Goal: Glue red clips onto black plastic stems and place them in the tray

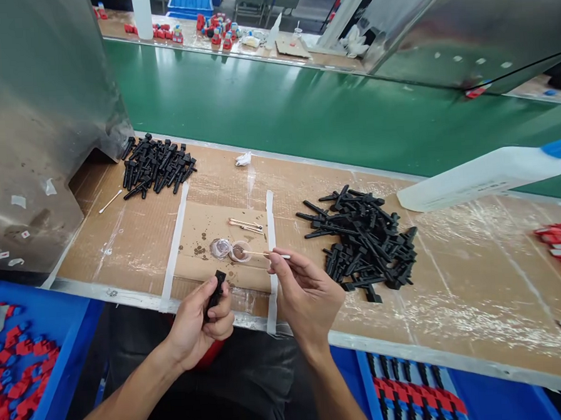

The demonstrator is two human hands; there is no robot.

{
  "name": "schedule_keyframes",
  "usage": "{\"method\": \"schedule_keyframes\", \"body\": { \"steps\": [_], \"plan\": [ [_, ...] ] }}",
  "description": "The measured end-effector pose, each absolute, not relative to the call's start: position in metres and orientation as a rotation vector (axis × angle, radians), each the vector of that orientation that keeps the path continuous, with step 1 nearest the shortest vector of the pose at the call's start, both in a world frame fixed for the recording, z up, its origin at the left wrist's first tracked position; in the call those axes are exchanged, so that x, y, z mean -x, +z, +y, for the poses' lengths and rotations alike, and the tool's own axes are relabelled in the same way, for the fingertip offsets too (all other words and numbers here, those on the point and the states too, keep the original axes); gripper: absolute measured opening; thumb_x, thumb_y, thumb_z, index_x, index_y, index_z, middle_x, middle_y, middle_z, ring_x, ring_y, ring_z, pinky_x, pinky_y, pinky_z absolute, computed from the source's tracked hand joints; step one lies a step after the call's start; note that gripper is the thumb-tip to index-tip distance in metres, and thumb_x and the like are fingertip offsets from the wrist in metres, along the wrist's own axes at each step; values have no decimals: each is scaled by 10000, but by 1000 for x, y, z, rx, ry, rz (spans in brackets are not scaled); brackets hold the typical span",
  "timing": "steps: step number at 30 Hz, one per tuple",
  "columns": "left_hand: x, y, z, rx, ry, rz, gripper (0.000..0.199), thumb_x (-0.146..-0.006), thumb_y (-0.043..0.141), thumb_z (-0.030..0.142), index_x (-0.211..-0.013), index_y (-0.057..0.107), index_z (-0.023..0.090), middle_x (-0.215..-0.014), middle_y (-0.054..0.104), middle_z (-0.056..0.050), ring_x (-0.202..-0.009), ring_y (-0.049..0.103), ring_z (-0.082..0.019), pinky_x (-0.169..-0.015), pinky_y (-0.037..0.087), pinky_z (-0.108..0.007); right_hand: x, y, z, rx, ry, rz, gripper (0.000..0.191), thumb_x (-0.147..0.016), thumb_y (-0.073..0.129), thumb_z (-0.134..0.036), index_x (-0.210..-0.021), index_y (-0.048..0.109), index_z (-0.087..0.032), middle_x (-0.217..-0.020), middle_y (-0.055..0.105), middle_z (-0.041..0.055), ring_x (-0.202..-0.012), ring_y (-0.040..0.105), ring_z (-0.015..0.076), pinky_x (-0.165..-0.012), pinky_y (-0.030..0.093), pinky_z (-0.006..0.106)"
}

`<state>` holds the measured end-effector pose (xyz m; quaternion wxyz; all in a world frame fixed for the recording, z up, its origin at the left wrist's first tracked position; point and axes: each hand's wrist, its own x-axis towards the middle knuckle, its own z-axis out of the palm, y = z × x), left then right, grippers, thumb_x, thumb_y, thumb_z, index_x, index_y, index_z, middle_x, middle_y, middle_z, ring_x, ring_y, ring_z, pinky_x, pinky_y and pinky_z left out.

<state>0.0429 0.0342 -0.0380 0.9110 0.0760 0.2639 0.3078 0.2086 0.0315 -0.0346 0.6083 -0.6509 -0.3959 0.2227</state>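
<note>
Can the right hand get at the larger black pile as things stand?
Likely yes: nothing visible blocks the right hand from the larger black pile, though that hand holds a cotton swab.

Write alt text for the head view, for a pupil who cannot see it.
A person's left hand holds a black part while the right hand holds a cotton swab with its far tip at a small clear dish. A smaller pile of black parts lies to the left and a larger pile to the right on a cardboard-covered bench.
</note>
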Motion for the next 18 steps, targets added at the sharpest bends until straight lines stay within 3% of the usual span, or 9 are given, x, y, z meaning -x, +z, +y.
{"method": "schedule_keyframes", "body": {
  "steps": [4, 11, 18],
  "plan": [
    [-43, -36, 35, -177, 630, 570, 272, -960, 482, 413, -865, 508, 159, -560, 266, 97, -390, 136, -20, -428, 138, -182, -211, -37, 29, 1543, 434, -966, 164, -816, 723, -300, -914, 744, -170, -846, 772, 52, -709, 721, 192, -661, 610, 329],
    [-42, -36, 35, -185, 623, 584, 265, -961, 478, 414, -870, 500, 167, -563, 246, 100, -390, 137, -19, -430, 146, -181, -214, -38, 38, 1556, 145, -1526, 122, -881, 643, -239, -975, 720, -236, -891, 761, 44, -798, 712, 197, -762, 579, 337],
    [-42, -37, 35, -170, 638, 565, 281, -982, 426, 402, -876, 511, 156, -562, 260, 94, -388, 142, -23, -424, 132, -185, -214, -42, 29, 1587, 207, -1279, 115, -847, 696, -233, -955, 732, -225, -895, 761, 35, -757, 718, 188, -737, 583, 319]
  ]
}}
